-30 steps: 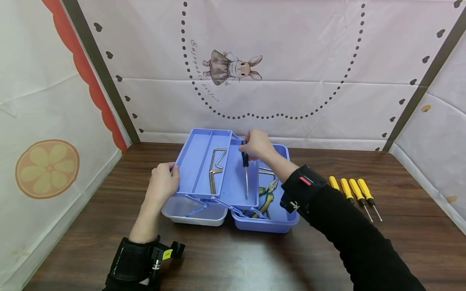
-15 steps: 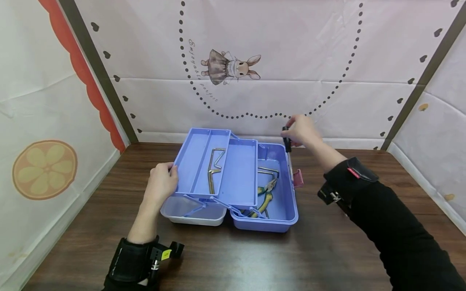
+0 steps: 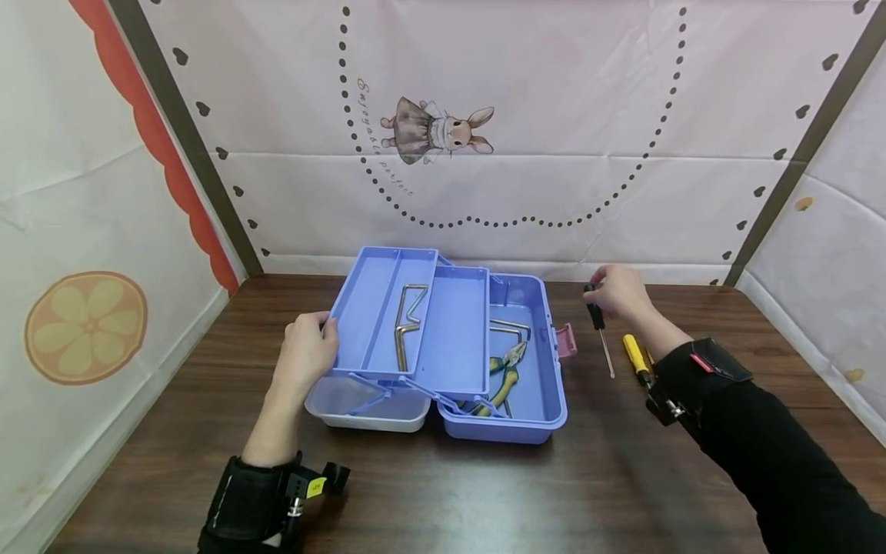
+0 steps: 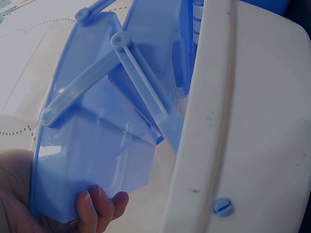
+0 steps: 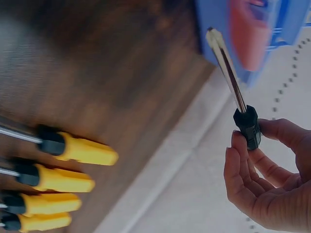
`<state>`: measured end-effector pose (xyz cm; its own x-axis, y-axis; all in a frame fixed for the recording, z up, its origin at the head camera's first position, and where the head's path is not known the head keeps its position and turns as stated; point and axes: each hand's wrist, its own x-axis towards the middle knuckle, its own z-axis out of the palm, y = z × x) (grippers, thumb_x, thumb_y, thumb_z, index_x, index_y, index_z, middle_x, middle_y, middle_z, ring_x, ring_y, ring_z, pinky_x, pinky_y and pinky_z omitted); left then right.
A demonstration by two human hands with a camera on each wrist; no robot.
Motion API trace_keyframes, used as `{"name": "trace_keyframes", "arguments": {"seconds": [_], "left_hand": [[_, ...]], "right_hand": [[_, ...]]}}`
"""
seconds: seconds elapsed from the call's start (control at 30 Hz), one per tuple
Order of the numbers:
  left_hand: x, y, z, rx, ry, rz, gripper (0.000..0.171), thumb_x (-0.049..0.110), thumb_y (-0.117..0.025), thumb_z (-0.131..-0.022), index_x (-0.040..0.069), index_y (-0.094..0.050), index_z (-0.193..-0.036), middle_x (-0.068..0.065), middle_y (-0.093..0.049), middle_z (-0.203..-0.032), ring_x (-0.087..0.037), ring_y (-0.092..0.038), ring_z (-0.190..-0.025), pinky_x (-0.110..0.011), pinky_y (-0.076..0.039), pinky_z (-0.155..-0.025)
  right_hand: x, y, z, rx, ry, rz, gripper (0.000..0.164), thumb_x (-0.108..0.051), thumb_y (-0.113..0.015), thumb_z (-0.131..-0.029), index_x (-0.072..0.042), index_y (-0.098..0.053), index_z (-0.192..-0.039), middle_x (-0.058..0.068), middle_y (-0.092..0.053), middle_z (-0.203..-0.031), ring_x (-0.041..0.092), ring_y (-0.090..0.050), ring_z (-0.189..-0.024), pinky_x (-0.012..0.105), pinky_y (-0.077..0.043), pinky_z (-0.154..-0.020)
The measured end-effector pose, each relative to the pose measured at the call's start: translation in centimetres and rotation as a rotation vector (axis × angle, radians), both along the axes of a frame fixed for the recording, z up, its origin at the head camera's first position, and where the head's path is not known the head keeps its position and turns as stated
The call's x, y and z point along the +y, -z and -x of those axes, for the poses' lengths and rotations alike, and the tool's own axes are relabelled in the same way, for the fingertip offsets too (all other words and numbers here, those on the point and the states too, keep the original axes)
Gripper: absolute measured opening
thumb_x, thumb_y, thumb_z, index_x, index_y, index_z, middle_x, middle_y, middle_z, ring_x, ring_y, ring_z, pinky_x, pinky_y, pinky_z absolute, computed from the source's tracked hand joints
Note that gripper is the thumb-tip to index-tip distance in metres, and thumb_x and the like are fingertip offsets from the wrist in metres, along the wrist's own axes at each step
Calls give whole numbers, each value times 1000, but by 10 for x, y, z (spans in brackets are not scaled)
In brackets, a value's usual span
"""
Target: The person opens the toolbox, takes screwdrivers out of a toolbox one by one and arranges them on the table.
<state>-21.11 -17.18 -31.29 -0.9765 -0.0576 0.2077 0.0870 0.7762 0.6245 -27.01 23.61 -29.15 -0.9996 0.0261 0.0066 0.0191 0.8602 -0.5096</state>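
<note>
A blue toolbox (image 3: 498, 432) stands open with its stepped trays fanned out to the left. My left hand (image 3: 308, 354) grips the outer end of the upper tray (image 3: 360, 331), its fingers (image 4: 99, 206) curled round that end in the left wrist view. To the right of the box, my right hand (image 3: 621, 295) pinches a screwdriver (image 5: 247, 127) by its black handle, the metal shaft slanting downward. Bent metal rods (image 3: 401, 331) lie in the upper tray. Pliers with green-yellow handles (image 3: 509, 377) and another bent rod (image 3: 526, 329) lie in the box bottom.
Several yellow-handled screwdrivers (image 5: 87, 149) lie in a row on the wooden table (image 3: 415, 500), partly behind the right forearm in the head view. A pink latch (image 3: 566, 340) sticks out from the box's right side. The whitish lid (image 3: 374, 419) lies under the trays.
My right hand has carried the black-handled screwdriver rightward from over the lower tray, past the box's right side, and down beside the yellow-handled ones. My left hand has stayed on the tray.
</note>
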Motion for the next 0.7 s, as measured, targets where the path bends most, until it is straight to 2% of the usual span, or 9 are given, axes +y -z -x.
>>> {"name": "trace_keyframes", "arguments": {"seconds": [0.07, 0.2, 0.33, 0.53, 0.7], "left_hand": [[0, 0, 0, -9, -1, -4, 34, 9, -38, -91, -15, -53, -111, -31, -57, -97, -35, -57, -78, -45, -47, -67], [0, 1, 1, 21, -2, 3, 32, 8, -39, -90, -13, -56, -107, -29, -59, -93, -34, -57, -76, -45, -46, -66], [0, 2, 1, 50, -5, 11, 30, 7, -39, -89, -12, -59, -103, -28, -59, -90, -34, -55, -77, -46, -44, -67], [0, 2, 1, 33, -9, 6, 31, 7, -39, -89, -12, -58, -105, -28, -59, -92, -33, -55, -77, -46, -44, -67], [0, 3, 1, 40, -11, 4, 30, 8, -39, -89, -11, -59, -103, -26, -60, -88, -32, -55, -73, -44, -44, -64]], "right_hand": [[4, 9, 0, 1, 3, -23, 28, -10, -60, -81, 10, -55, -99, 20, -58, -80, 18, -53, -53, 26, -43, -46], [11, 26, -1, -11, 31, -75, 30, -11, -61, -81, 10, -55, -102, 24, -56, -91, 22, -55, -61, 31, -45, -53], [18, 42, -1, -27, 61, -133, 28, -12, -62, -80, 8, -55, -98, 23, -57, -88, 30, -54, -72, 39, -42, -62], [24, 58, 1, -47, 67, -156, 21, -12, -62, -77, 5, -57, -89, 20, -56, -80, 33, -52, -74, 40, -42, -61], [25, 63, 3, -77, 101, -185, 20, -16, -62, -75, 2, -57, -80, 25, -57, -86, 42, -53, -82, 44, -43, -63]]}}
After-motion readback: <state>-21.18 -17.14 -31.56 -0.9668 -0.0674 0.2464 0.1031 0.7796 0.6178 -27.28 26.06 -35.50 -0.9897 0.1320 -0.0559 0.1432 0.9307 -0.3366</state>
